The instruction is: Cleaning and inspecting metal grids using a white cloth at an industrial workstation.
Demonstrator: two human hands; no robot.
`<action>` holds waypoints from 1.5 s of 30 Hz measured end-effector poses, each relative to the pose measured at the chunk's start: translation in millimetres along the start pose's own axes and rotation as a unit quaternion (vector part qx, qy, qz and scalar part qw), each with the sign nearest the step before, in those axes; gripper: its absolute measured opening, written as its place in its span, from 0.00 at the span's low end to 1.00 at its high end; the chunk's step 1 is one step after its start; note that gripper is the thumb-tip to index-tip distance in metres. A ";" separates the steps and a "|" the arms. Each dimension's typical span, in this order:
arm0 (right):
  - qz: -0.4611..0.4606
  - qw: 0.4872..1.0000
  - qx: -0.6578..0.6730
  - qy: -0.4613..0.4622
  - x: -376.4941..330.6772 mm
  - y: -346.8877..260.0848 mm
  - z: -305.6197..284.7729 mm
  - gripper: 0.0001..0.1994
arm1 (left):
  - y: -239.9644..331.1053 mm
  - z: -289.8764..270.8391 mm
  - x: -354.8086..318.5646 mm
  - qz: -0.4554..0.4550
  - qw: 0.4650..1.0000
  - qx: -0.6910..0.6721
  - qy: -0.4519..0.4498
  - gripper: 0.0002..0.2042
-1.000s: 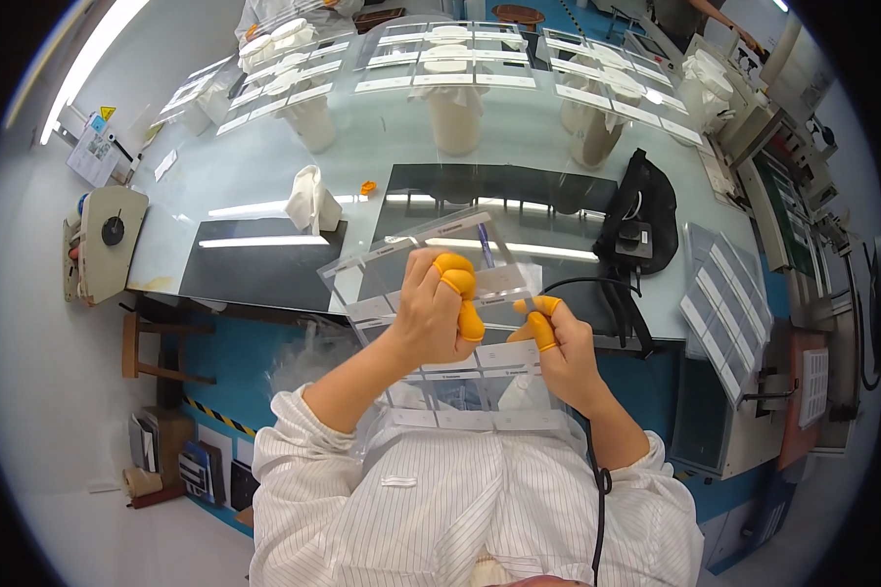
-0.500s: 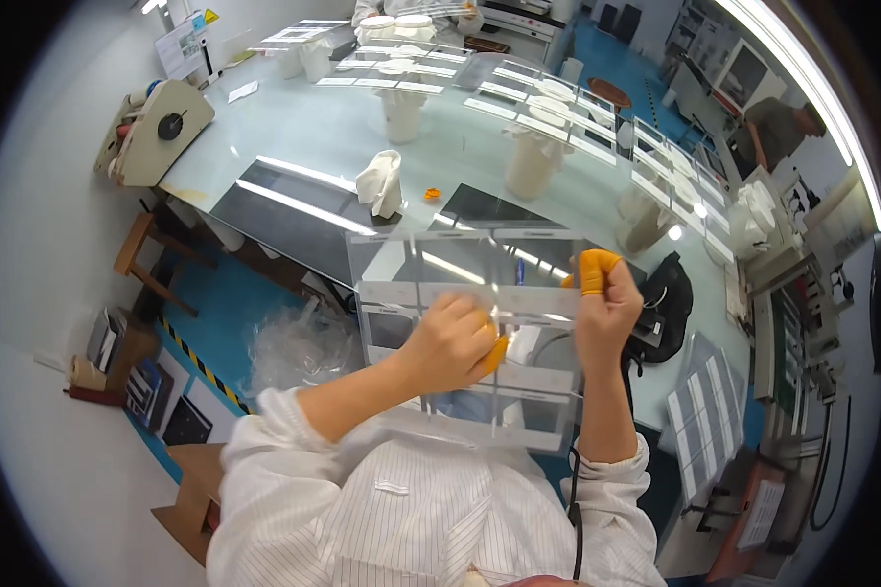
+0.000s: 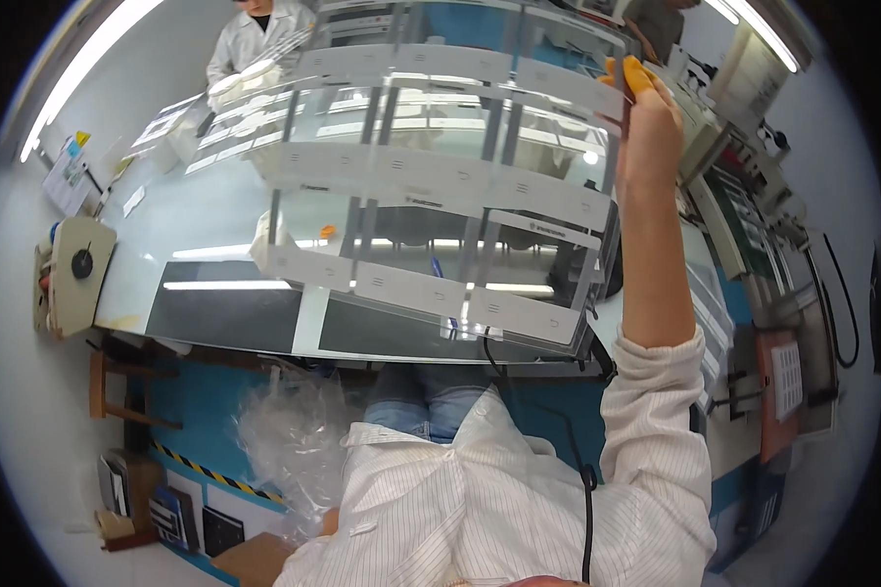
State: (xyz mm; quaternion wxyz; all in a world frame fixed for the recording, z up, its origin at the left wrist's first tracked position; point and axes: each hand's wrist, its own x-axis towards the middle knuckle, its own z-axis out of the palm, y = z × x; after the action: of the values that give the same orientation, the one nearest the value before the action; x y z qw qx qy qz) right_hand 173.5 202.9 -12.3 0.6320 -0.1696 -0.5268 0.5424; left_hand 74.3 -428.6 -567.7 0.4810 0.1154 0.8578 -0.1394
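- Right hand point(image 3: 646, 112), orange-tipped fingers pinched on the top right edge of a clear sheet point(image 3: 440, 186) with white strips.
- Sheet raised above glossy tabletop point(image 3: 215, 254).
- Left hand out of view.

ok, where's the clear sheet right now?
Head view: the clear sheet is held up, filling upper centre above the glossy table, its top right corner pinched by the right hand.

A glossy workbench point(image 3: 215, 284) is carrying a small orange piece point(image 3: 328, 232) near its middle and a dark mat point(image 3: 225, 318) along its near edge.
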 end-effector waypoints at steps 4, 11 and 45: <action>-0.038 0.999 -0.028 -0.005 -2.6 -5.3 5.5 0.12 | 49.4 -22.1 7.3 0.065 0.997 0.034 -0.022 0.28; -0.019 0.996 0.087 0.028 -4.9 -40.7 13.1 0.06 | 10.2 -11.5 31.9 0.159 0.981 0.077 -0.078 0.28; 0.083 0.993 0.071 0.046 4.2 1.8 -56.5 0.14 | 220.2 -377.3 -292.0 0.740 0.420 -0.507 0.140 0.14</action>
State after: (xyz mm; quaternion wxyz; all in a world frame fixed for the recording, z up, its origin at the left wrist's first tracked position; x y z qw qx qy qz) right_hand 220.0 227.3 -33.6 0.6188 -0.1921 -0.4415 0.6207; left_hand -2.8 -109.3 -157.5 0.2433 0.4591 0.4125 0.7482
